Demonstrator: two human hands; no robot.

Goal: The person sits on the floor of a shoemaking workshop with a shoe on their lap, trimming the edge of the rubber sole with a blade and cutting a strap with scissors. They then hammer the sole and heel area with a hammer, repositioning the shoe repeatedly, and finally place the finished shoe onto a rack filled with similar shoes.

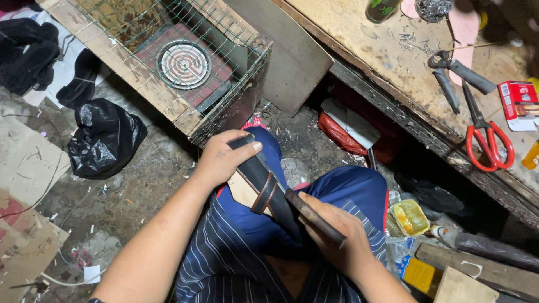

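Black leather strap, flat and smooth, lies diagonally over the person's knee, on blue trousers. Left hand is closed around its upper end, thumb pressed on top of the strap. A narrow loop of darker leather wraps the strap mid-length. Under the strap sits a pale tan piece, flat, cardboard-like.

Right hand is wrapped around a long slim tool, dark and rusty-looking, with its tip touching the strap just beside the loop. Tool type: cannot tell.

Same head view, surroundings: rough wooden frame with wire mesh up left, a round coiled heating element inside on red brick. Crumpled black plastic bag on the gritty concrete floor. To the right, a scarred plywood bench carries grey-handled pliers, red-handled scissors, a small red box and scattered nails. Below the bench: a yellow tub and wood offcuts. Striped dark shirt at the bottom edge.
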